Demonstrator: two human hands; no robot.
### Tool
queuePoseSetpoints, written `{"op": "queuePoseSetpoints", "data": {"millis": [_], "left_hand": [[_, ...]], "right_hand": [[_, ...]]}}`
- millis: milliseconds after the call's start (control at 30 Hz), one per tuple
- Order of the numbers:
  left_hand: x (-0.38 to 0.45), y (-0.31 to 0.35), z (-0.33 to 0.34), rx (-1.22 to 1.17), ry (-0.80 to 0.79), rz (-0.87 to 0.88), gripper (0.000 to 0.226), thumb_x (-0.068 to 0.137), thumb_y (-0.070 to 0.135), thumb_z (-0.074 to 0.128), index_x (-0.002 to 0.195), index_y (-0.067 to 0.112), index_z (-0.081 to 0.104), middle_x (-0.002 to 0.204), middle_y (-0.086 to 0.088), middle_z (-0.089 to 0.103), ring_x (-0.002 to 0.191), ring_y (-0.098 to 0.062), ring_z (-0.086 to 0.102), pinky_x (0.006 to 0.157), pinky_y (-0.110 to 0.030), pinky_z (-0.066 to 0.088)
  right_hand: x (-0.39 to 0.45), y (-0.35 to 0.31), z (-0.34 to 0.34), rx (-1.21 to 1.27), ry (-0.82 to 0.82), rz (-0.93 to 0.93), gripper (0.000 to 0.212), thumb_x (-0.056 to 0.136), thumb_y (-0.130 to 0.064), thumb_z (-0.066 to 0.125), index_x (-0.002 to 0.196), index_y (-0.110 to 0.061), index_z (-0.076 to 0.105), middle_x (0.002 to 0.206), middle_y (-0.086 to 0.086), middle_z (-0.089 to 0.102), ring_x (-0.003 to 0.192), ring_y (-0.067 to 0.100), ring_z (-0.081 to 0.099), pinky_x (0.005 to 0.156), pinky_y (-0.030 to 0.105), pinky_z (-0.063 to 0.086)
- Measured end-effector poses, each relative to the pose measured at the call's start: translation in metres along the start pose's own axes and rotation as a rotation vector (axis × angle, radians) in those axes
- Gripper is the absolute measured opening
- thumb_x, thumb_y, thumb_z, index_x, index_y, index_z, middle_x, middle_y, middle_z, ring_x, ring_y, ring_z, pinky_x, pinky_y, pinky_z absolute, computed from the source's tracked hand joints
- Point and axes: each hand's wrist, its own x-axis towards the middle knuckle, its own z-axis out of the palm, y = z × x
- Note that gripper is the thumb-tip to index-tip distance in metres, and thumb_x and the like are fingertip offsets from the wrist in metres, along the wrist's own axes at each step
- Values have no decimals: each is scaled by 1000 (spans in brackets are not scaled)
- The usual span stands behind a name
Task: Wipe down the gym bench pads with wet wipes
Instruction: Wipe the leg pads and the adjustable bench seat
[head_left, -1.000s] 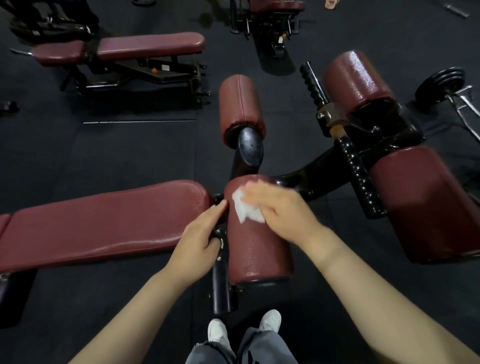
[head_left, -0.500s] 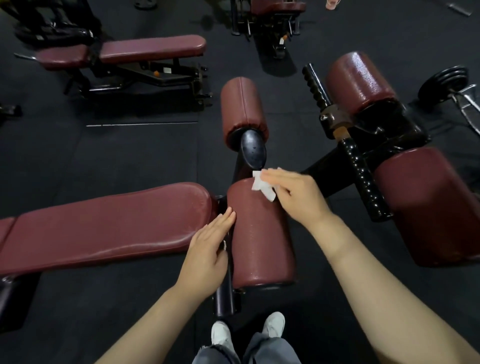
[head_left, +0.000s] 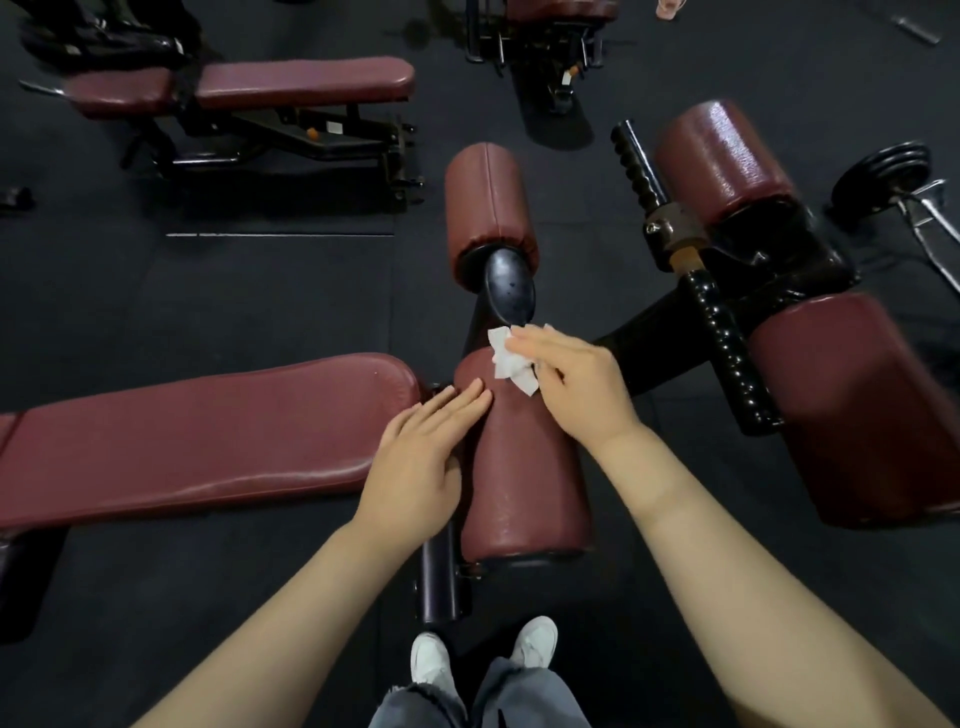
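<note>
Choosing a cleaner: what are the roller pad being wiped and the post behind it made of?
Roller pad: seemingly maroon vinyl or faux leather, with a pebbled grain and soft sheen. Post: likely glossy black-painted metal, showing hard highlights and small chips.

The left hand (head_left: 415, 467) is lying in the narrow gap between the bench pad (head_left: 197, 441) and the near roller pad (head_left: 524, 467); the black post (head_left: 509, 296) is blocking its far end.
</note>
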Motion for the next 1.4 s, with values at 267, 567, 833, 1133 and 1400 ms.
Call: {"op": "queuePoseSetpoints", "data": {"millis": [267, 567, 833, 1133, 1400], "left_hand": [[-21, -30, 10, -168, -69, -151, 91, 71, -17, 44, 151, 26, 38, 152, 16, 37, 146, -5, 26, 120, -43, 27], [-13, -13, -4, -187, 0, -97, 85, 71, -3, 36, 150, 29, 39, 155, 19, 33, 148, -2, 21, 121, -32, 20], [-22, -17, 9, -220, -12, -92, 94, 67, -6, 34, 152, 34, 31, 157, 24, 27, 148, -1, 20, 121, -35, 22], [-30, -28, 11, -197, -67, -119, 96, 71, -22, 45, 153, 26, 33, 156, 11, 36, 146, -7, 30, 121, -35, 26], [-17, -24, -11, -14, -87, -26, 88, 75, -12, 47, 154, 24, 30, 155, 17, 22, 145, -1, 20, 121, -29, 19]], "right_hand": [[-106, -39, -19, 56, -261, -418, 39, 78, 8, 49, 102, -7, 76, 117, 3, 70, 121, 13, 59, 107, 35, 44], [-14, 0, -6, 12, -44, -33, 44, 83, 15, 52, 116, -8, 71, 126, 0, 65, 122, 11, 58, 112, 37, 39], [-88, -16, -26, 6, -188, -375, 46, 81, 7, 40, 112, -5, 72, 124, 4, 66, 121, 16, 59, 110, 34, 41], [-48, -10, -15, 35, -42, -62, 46, 80, 17, 50, 113, -6, 72, 125, -2, 63, 120, 13, 60, 111, 30, 39], [-86, -20, -29, -52, -203, -381, 45, 82, 7, 39, 112, -4, 72, 123, 7, 66, 122, 17, 59, 109, 37, 42]]}}
